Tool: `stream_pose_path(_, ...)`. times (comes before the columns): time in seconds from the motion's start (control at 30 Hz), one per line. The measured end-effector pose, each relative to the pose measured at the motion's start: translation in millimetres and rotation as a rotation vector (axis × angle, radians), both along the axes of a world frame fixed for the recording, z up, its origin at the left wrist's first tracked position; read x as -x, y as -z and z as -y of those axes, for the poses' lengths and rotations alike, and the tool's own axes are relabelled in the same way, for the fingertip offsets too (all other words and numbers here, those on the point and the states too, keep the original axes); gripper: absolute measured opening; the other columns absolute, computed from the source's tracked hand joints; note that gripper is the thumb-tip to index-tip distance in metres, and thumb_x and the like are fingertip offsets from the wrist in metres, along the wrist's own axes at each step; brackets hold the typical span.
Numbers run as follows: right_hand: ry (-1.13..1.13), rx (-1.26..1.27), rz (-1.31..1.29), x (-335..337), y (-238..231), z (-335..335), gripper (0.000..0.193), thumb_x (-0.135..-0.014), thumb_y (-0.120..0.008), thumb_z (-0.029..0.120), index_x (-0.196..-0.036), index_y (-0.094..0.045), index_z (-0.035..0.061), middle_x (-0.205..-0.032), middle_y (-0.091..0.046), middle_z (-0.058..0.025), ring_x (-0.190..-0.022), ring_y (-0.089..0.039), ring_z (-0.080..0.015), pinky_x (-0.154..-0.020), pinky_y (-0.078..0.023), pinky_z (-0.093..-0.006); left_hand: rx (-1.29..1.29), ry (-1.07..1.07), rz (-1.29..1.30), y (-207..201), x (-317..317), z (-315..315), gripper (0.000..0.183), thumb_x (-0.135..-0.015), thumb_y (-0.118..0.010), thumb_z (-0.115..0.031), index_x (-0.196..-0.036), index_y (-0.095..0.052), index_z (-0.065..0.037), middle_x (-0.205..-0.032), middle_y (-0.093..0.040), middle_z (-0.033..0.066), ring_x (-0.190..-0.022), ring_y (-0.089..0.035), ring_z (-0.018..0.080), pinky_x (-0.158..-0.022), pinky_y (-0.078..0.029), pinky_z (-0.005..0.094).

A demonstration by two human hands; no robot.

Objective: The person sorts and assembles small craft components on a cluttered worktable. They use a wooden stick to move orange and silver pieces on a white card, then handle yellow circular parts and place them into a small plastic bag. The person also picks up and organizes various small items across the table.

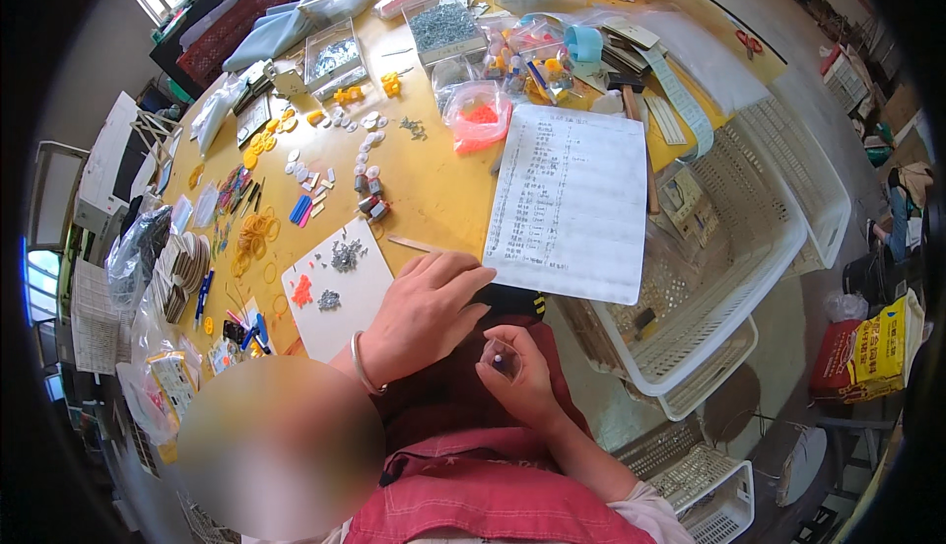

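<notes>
My left hand [429, 309], with a bangle at its wrist, is over the table's near edge. Its bent fingers are close together beside the lower left corner of a handwritten list sheet [567, 204]; anything between them is hidden. Lower and to the right, in front of my red apron [473, 485], my right hand [527, 381] is closed round a small clear plastic bag [504, 358] with a tiny whitish piece in it. Left of my left hand, a white card [330, 322] bears small heaps of grey metal parts [347, 255] and orange bits [302, 292].
Yellow rubber bands [258, 232], white discs [367, 155] and pens [204, 296] lie across the yellow table [434, 189]. Farther back stand trays of screws [445, 27] and a bag of orange pieces [478, 115]. A hammer [631, 101] lies by the sheet; white plastic baskets [724, 317] stand at right.
</notes>
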State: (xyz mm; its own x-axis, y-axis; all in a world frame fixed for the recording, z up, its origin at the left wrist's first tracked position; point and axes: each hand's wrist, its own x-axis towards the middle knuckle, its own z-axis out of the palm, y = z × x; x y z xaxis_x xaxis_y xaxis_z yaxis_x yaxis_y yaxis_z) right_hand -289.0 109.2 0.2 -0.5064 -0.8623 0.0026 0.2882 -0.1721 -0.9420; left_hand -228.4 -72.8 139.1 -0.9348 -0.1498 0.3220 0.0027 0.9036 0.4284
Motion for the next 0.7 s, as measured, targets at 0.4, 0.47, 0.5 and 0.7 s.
stream_pose_path(0.4, 0.155, -0.142, -0.206, 10.3, 11.4, 3.0, 0.046, -0.088, -0.074, 0.001, -0.13, -0.056, -0.0006, -0.102, -0.061, -0.0056, -0.092, -0.06, -0.0133, -0.086, -0.053, -0.0302, -0.086, 0.084, -0.007, 2.6, 21.9, 5.2, 0.047, -0.086, -0.079, -0.014, -0.13, -0.067, -0.006, -0.121, -0.066, 0.0126, -0.11, -0.065, 0.0314, -0.097, -0.05, 0.0413)
stream_pose_path(0.47, 0.139, -0.121, -0.143, 12.4, 13.2, 3.0, 0.047, -0.089, -0.076, 0.005, -0.131, -0.056, -0.0004, -0.106, -0.061, -0.0061, -0.095, -0.061, -0.0144, -0.089, -0.053, -0.0303, -0.157, 0.057, -0.021, -6.3, 17.0, 4.4, 0.047, -0.089, -0.077, -0.011, -0.133, -0.065, -0.006, -0.122, -0.067, 0.012, -0.11, -0.065, 0.0318, -0.097, -0.052, 0.0417)
stream_pose_path(0.5, 0.146, -0.12, -0.156, 12.9, 14.7, 2.7, 0.047, -0.089, -0.076, 0.006, -0.131, -0.056, -0.0003, -0.107, -0.061, -0.0062, -0.096, -0.061, -0.0144, -0.089, -0.052, -0.0303, -0.216, 0.05, -0.032, -13.0, 14.9, 4.0, 0.047, -0.089, -0.077, -0.009, -0.134, -0.065, -0.005, -0.122, -0.067, 0.0118, -0.11, -0.066, 0.0316, -0.096, -0.052, 0.0412)
stream_pose_path(0.7, 0.113, -0.078, -0.078, 12.4, 25.2, 5.7, 0.046, -0.09, -0.077, 0.007, -0.13, -0.055, -0.0011, -0.106, -0.061, -0.0058, -0.095, -0.06, -0.0132, -0.089, -0.052, -0.0295, -0.471, 0.08, -0.317, -79.0, -10.1, -8.5, 0.044, -0.09, -0.07, 0.01, -0.132, -0.066, -0.004, -0.111, -0.071, 0.0163, -0.09, -0.072, 0.0272, -0.082, -0.059, 0.0416)
